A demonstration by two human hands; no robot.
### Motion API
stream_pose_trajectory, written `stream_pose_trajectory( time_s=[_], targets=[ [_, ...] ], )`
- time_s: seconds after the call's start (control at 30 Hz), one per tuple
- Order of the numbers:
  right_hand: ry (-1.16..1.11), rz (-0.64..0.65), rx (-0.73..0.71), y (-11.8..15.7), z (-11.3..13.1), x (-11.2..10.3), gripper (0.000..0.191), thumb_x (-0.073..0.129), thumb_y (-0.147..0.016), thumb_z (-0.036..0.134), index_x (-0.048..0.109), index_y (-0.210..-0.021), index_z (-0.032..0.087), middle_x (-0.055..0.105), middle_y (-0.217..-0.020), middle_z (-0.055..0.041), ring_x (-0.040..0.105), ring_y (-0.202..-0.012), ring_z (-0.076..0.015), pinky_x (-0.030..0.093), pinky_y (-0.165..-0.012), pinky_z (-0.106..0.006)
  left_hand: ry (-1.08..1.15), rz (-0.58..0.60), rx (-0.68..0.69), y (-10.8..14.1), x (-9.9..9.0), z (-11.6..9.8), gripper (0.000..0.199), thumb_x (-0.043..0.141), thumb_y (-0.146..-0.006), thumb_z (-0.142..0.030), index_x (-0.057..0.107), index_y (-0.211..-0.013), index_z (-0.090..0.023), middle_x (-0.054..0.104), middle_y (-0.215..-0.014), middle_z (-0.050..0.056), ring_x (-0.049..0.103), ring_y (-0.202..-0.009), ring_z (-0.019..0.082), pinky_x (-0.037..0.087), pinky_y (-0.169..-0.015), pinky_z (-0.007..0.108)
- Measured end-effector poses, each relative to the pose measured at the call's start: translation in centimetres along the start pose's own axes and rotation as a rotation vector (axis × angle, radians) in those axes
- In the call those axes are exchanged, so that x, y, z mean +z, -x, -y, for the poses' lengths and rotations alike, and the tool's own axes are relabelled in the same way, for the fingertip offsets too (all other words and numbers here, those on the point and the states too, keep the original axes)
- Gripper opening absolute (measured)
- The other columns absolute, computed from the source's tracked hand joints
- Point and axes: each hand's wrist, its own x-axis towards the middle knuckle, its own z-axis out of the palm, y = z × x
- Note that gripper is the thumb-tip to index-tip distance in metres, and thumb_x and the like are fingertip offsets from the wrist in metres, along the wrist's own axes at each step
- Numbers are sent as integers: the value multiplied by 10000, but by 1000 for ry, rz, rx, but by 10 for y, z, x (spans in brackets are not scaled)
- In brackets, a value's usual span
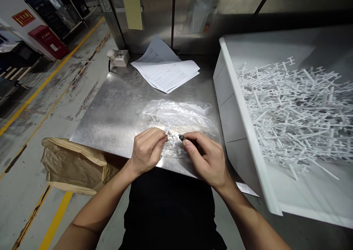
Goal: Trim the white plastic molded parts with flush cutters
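Note:
Between the fingertips of my left hand point(149, 147) is a small white branched plastic piece point(171, 133), pinched above the bag. My right hand point(206, 156) is closed around a small dark hand tool point(182, 137), which looks like nippers, though my palm hides most of it. The tool's tip points left and sits close to the white piece; whether they touch I cannot tell. Beneath both hands a clear plastic bag point(190, 115) lies on the metal table point(102, 110), with small white parts showing at its left side.
At my right stands a large white bin point(242, 117) heaped with white plastic sprues point(298, 114). Printed sheets point(168, 70) and a white power socket point(120, 58) are at the table's back. On the floor at left, a brown sack point(74, 165) gapes beside the table edge.

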Motion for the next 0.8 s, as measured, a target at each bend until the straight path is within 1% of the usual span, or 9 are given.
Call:
stream_pose_trajectory(
  time_s=[0.13,0.33,0.63,0.8],
  targets=[
    [4,31,-60,-1,2,0,84,623,-1102,234,707,-1107,226,785,-993,-36,746,-875,-198,545,-772,-329,11,11,6,0,0,0,163,569,-1077,-82,682,-1007,-177,753,-867,40,700,-786,151,551,-723,296],
    [34,42,-65,-1,3,1,89,610,-1104,251,698,-1097,235,785,-967,-51,741,-851,-218,551,-772,-366,15,7,4,1,1,1,179,549,-1091,-98,662,-982,-184,741,-852,32,697,-785,147,551,-723,295],
    [26,52,-60,-1,4,0,73,623,-1104,237,695,-1094,231,772,-964,-37,725,-837,-197,536,-759,-345,6,-12,13,2,2,3,164,567,-1087,-92,666,-991,-181,717,-830,22,658,-759,134,522,-705,288],
    [37,57,-69,-1,3,1,75,622,-1105,239,695,-1092,229,772,-960,-36,727,-835,-196,536,-759,-345,9,-2,37,2,2,3,159,569,-1084,-87,665,-991,-173,733,-850,37,679,-790,143,537,-724,297]
  ],
)
